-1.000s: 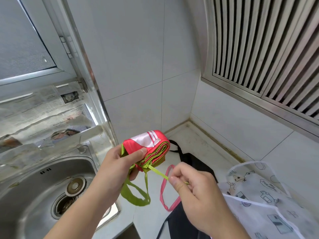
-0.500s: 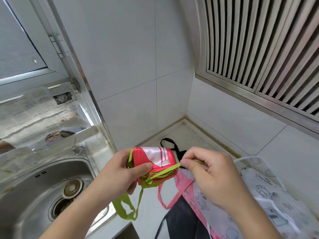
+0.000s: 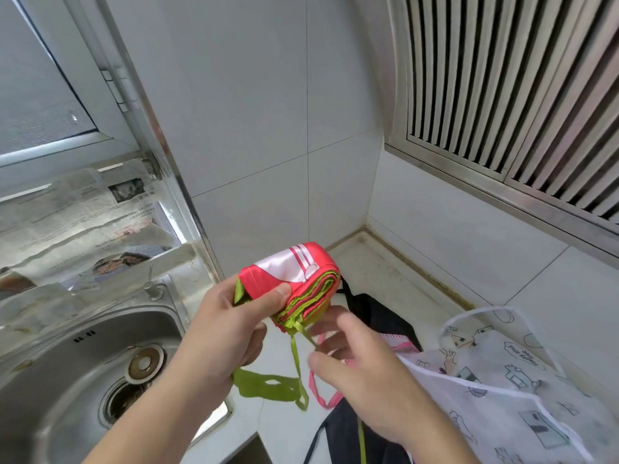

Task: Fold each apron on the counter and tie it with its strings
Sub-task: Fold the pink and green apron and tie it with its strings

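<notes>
My left hand [image 3: 227,326] grips a folded red and pink apron [image 3: 294,272] with green trim, thumb on top, and holds it in the air above the counter's edge. Its green strings [image 3: 296,360] hang down from the bundle's lower end in a loop. My right hand [image 3: 361,370] is just below the bundle, its fingers blurred. One green string runs into its fingers and comes out under the wrist. A black apron [image 3: 375,309] lies crumpled on the counter [image 3: 378,272]. A white printed apron [image 3: 502,380] with a pink string [image 3: 321,400] lies at the right.
A steel sink [image 3: 83,380] with its drain is at the lower left, under my left forearm. Newspaper [image 3: 67,222] covers the window ledge behind it. Tiled walls form a corner at the back, and a slatted metal vent [image 3: 519,95] overhangs at the upper right.
My right hand has dropped from beside the bundle's right end to below it, taking the green string downward. My left hand has kept hold of the bundle and raised it slightly.
</notes>
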Available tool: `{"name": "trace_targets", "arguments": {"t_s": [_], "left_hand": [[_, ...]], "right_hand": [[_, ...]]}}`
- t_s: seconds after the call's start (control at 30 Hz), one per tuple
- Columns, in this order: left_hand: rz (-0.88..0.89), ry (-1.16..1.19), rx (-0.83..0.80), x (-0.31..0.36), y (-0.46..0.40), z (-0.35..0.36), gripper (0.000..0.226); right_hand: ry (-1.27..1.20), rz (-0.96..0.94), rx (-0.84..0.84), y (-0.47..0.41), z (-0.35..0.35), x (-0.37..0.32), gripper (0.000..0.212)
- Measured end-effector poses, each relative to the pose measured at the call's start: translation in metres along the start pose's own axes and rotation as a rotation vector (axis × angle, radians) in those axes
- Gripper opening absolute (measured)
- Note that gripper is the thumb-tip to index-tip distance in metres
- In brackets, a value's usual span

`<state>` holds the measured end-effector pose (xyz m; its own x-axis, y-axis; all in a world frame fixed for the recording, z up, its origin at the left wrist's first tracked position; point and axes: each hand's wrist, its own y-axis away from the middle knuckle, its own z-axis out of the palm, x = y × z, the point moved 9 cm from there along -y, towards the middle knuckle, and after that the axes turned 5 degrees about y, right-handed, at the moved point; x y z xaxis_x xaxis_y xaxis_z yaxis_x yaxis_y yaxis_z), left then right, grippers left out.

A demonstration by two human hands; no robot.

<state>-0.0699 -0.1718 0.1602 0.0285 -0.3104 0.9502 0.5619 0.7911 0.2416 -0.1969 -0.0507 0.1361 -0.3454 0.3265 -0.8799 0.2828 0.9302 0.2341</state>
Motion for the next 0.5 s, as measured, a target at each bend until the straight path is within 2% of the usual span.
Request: {"name": "trace_targets", "arguments": {"t_s": [0.1,0.17,0.33,0.43,0.5], "left_hand": [[0.012,0.000,-0.014,0.001,0.004,0.011,0.021],[0.014,0.005,-0.025,0.002,0.004,0.013,0.017],[-0.019,-0.061,-0.066,0.000,0.001,0.009,0.023],[-0.063,-0.070,-0.112,-0.005,0.002,0.014,0.027],[-0.061,-0.138,-0.147,-0.006,0.004,0.019,0.025]], "right_hand": [[-0.571,0.011,-0.082,-0.004,0.028,-0.010,0.026],[-0.802,0.023,-0.017,-0.010,0.032,-0.005,0.034],[-0.836,0.014,0.092,-0.017,0.020,0.003,0.029],[-0.822,-0.005,0.122,-0.016,0.018,0.006,0.016],[-0.797,-0.019,0.167,-0.013,0.015,0.005,0.015]]}}
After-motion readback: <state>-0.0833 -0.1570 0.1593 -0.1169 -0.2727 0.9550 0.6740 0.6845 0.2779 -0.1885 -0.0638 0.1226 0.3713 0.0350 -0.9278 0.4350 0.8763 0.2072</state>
